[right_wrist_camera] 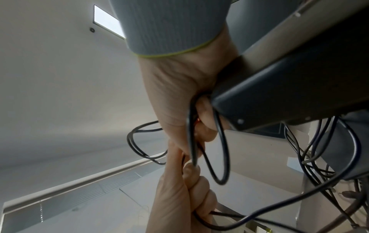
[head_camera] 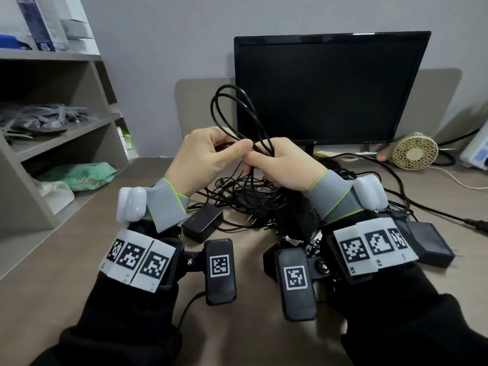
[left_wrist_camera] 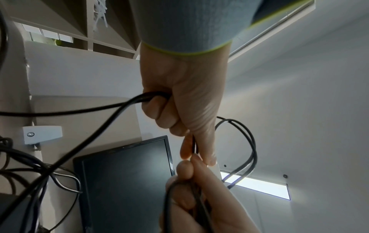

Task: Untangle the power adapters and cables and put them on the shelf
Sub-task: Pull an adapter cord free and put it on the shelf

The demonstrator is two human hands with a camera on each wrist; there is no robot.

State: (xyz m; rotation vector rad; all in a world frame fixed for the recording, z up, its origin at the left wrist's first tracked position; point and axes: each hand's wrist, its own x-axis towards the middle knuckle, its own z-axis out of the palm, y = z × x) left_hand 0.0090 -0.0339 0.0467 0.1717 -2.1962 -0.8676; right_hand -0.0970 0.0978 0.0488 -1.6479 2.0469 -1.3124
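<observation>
Step in hand, as judged: separating one black cable from the tangle and gathering it into loops, ahead of placement on the shelf.

Below the wrists, the tangled cable pile [head_camera: 245, 191] lies on the desk [head_camera: 87, 233]. One power adapter [head_camera: 202, 222] sits just beside the left wrist, another power adapter [head_camera: 430, 247] beside the right wrist.

The left hand [head_camera: 208, 157] is closed: fingers curl round one strand, and thumb and forefinger pinch the cable at the point where both hands meet. The right hand [head_camera: 284, 165] is closed round a bundle of strands, touching the left thumb. The cable loops [head_camera: 235, 112] rise from that joint grip, beyond the hands and in front of the monitor [head_camera: 327, 88]. Strands trail down from both fists into the pile, so the cable is not yet free.

Next move, as judged: draw the trailing strand clear, without dragging the adapters.

The shelf [head_camera: 66, 128] stands well to the left of the left hand.
</observation>
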